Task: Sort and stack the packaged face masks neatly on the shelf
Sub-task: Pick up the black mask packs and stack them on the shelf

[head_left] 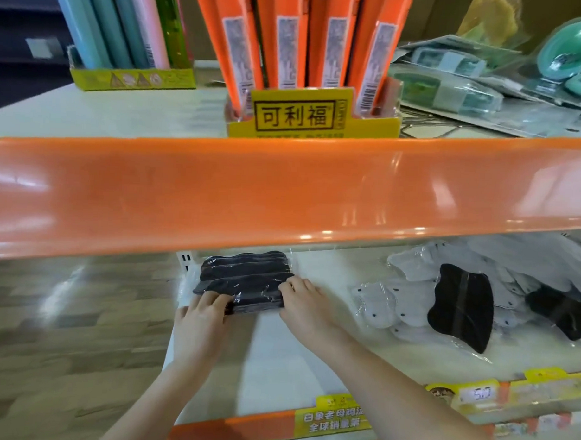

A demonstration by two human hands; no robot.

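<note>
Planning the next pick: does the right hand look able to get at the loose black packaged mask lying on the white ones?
Probably yes. The right hand holds the black mask stack; once released, bare white shelf lies between it and the loose black packaged mask, which sits on top, uncovered.

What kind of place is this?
Most likely a shop aisle: price tags clipped to the shelf edge, packaged face masks laid out for sale, and a display box of orange tubes above.

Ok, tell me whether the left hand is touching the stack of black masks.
Touching. The head view shows the left hand with fingers curled onto the near left corner of the black mask stack, no gap between them; the right hand holds its right edge.
</note>
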